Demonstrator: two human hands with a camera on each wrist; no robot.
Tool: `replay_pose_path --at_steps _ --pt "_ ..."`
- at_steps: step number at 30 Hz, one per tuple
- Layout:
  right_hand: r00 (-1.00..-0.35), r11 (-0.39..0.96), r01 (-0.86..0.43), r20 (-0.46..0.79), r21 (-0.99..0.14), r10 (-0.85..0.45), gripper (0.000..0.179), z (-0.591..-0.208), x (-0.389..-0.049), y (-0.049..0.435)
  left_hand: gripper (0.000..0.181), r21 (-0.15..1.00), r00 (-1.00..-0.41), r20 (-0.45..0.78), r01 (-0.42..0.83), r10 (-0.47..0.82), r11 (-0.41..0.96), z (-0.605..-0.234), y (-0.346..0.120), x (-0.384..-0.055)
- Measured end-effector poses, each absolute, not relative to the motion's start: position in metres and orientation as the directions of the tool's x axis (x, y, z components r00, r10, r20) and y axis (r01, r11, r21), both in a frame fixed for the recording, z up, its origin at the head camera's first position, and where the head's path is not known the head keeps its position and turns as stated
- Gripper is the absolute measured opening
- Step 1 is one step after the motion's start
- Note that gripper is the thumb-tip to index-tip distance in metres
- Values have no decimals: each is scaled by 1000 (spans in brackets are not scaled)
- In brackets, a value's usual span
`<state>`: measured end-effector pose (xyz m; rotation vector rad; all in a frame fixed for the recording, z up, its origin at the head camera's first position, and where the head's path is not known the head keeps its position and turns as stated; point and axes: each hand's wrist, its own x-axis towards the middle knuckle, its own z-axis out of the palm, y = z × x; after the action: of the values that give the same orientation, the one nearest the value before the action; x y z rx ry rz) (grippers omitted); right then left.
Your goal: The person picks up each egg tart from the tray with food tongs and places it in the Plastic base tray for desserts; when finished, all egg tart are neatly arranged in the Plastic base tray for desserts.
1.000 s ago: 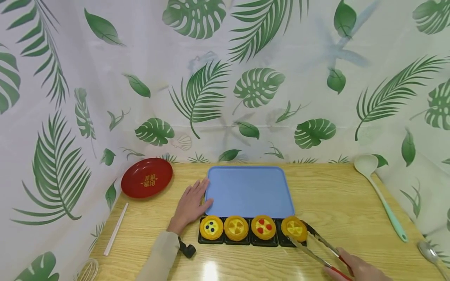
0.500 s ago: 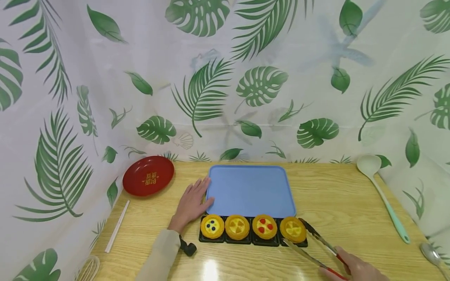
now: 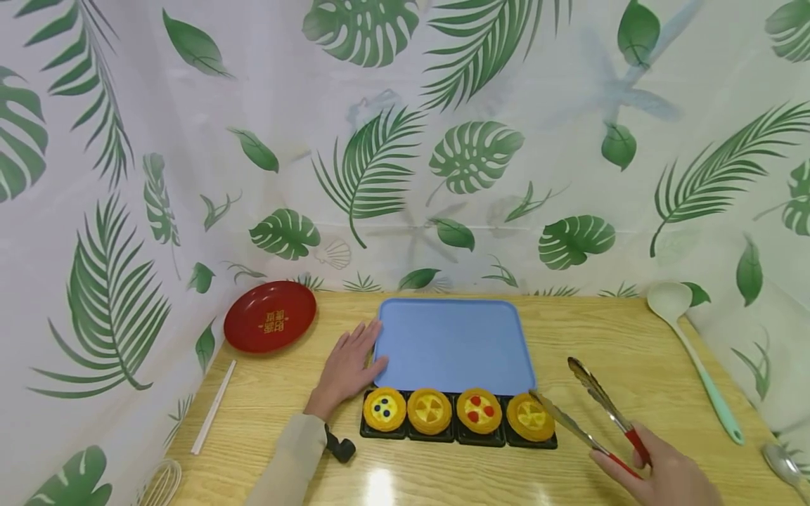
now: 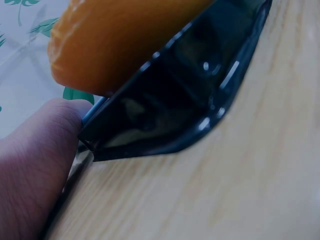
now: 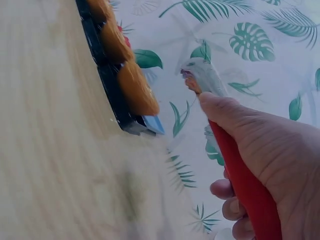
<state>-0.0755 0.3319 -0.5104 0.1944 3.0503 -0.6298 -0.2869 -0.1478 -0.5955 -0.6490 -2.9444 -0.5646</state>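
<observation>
My left hand (image 3: 344, 369) lies with fingers extended along the left edge of a blue tray (image 3: 452, 344). In the left wrist view its thumb is beside a black plastic holder (image 4: 160, 100). My right hand (image 3: 673, 467) grips red-handled metal tongs (image 3: 604, 399), their arms spread with nothing between them. One tong tip overlaps the rightmost egg tart (image 3: 528, 423) in the head view; whether they touch cannot be told. This tart has yellow pieces on top. To its left sit a red-topped tart (image 3: 479, 411), another yellow-topped tart (image 3: 429, 412) and a dark-berry tart (image 3: 384, 410), each in a black holder.
A red plate (image 3: 268, 316) is at the back left, with white chopsticks (image 3: 214, 407) in front and a whisk (image 3: 161, 483) nearer. On the right lie a green-handled ladle (image 3: 699, 372) and a metal spoon (image 3: 785, 464). Leaf-patterned cloth walls the table's back and sides.
My right hand has moved the tongs right and away from the rightmost tart, which their arms straddled before. That tart stays in its holder. The left hand keeps its place.
</observation>
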Motion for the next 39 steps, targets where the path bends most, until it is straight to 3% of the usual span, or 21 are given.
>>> replay_pose_path --at_steps 6,21,29,39 --pt "-976 907 83 149 -413 158 54 -515 -94 344 77 342 -904 171 428 392 837 -597 -148 -286" --pt "-985 894 82 101 -440 140 56 -543 -169 399 77 342 -902 169 432 398 835 -596 -151 -288" --pt "-957 820 256 -14 -511 290 73 -554 -197 416 77 331 -902 179 430 392 840 -599 -150 -289" --pt "-917 853 278 143 -442 373 82 -565 -219 426 77 332 -899 189 438 396 836 -600 -151 -288"
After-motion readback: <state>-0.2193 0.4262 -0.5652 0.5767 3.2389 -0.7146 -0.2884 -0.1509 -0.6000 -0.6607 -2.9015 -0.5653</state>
